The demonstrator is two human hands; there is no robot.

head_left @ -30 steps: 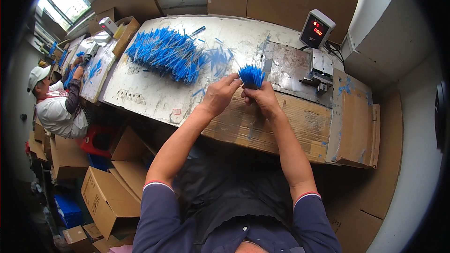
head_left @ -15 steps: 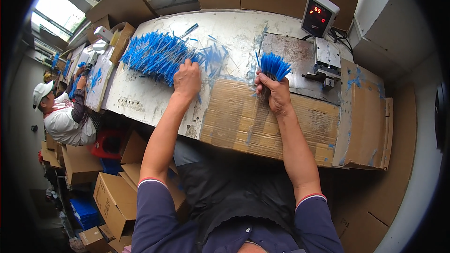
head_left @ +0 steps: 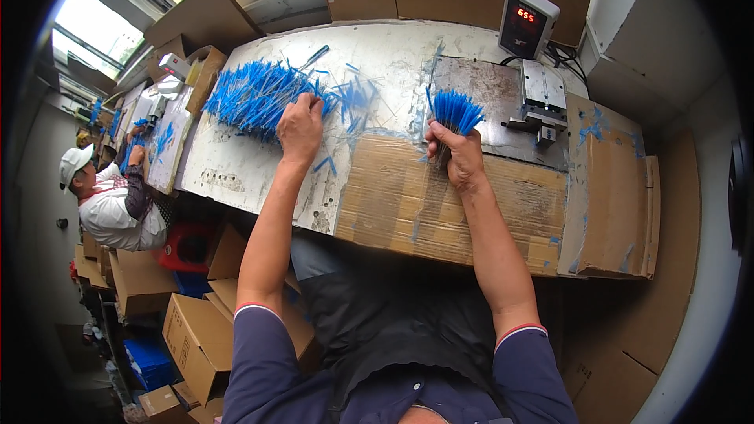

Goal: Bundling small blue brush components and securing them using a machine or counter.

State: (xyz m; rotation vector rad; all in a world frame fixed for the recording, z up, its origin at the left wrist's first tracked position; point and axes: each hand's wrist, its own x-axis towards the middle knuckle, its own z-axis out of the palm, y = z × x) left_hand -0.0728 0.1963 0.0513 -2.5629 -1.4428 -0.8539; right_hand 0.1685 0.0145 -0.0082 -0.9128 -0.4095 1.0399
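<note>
My right hand (head_left: 459, 155) is closed round an upright bundle of thin blue-tipped sticks (head_left: 455, 110), their blue ends fanned out above my fist and pale stems below. To the left lies a big loose heap of the same blue-tipped sticks (head_left: 250, 98). My left hand (head_left: 301, 127) is at the right edge of this heap, fingers drawn together; whatever is between the fingertips is too small to make out. A few loose sticks (head_left: 355, 98) are scattered between the two hands, and a couple of short blue pieces (head_left: 325, 165) lie just right of my left wrist.
A small metal press-like device (head_left: 543, 98) stands on a steel plate (head_left: 471, 74) at the right, with a red digital display (head_left: 528, 22) behind. Flattened cardboard (head_left: 393, 196) covers the near table edge. A screwdriver-like tool (head_left: 316, 56) lies behind the heap. A co-worker (head_left: 118, 204) sits far left.
My left hand has shifted a little left, closer in to the heap. The lit figures on the display have changed. My right hand keeps its bundle in nearly the same place.
</note>
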